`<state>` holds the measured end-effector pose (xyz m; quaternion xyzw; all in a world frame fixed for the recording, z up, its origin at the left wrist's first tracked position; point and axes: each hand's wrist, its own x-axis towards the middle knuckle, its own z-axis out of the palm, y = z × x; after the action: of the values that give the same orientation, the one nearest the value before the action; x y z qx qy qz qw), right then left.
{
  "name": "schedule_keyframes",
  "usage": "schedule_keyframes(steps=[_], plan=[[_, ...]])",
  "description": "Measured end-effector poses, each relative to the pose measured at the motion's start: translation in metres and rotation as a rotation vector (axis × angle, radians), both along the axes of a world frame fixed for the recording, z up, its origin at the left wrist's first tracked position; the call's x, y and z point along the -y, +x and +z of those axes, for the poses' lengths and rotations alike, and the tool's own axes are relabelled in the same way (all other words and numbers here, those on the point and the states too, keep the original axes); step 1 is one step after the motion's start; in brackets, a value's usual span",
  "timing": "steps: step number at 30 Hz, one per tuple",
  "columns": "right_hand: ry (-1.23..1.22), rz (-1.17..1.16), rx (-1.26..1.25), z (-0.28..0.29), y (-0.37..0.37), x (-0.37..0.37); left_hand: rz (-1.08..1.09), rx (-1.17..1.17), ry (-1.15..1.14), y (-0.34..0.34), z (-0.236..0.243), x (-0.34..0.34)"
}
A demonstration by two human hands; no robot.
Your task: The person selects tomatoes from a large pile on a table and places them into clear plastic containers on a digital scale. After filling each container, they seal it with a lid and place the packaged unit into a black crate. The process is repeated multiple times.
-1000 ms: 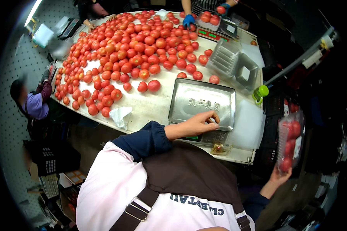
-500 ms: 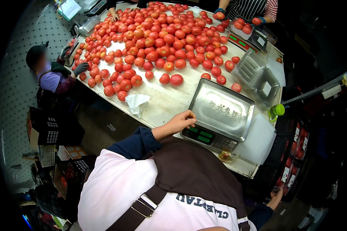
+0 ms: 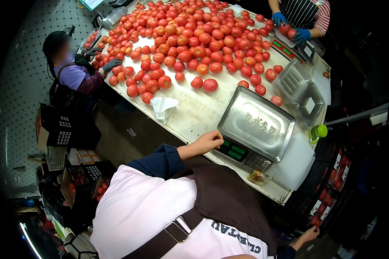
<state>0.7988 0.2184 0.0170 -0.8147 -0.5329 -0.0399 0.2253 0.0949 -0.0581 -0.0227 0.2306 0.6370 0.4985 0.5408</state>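
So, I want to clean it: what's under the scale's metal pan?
A green-lit display and a keypad show along the near edge of the metal pan; the pan hides whatever lies farther under.

Up and left of the left hand's fingers (image 3: 215,139), a crumpled white tissue (image 3: 164,108) lies on a pale table (image 3: 190,115). Below and right of those fingers, a small packet (image 3: 258,177) sits near the table's edge, its contents unclear. Farther right, above the right hand's fingers (image 3: 315,232), is a bright green plastic item (image 3: 319,131) with a loop. Well apart to the left of the left fingers stand black crates (image 3: 58,129). Above those crates is a co-worker in purple (image 3: 75,75); far up and right of the left fingers, a person in a striped apron (image 3: 293,13).
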Motion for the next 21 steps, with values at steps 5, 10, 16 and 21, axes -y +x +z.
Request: schedule_keyframes(steps=[5, 10, 16, 21], plan=[[0.017, -0.122, -0.071, 0.0, 0.052, 0.098, -0.246, -0.064, -0.017, 0.006, 0.01, -0.019], [0.057, -0.228, -0.286, -0.003, 0.008, 0.227, -0.419, 0.046, -0.042, 0.004, -0.038, -0.042], [0.14, -0.739, -0.519, 0.026, 0.018, 0.404, -0.613, 0.082, -0.074, 0.079, -0.001, -0.095], [0.296, -0.781, -0.636, -0.017, 0.031, 0.491, -0.863, 0.03, 0.076, 0.183, 0.015, -0.129]])
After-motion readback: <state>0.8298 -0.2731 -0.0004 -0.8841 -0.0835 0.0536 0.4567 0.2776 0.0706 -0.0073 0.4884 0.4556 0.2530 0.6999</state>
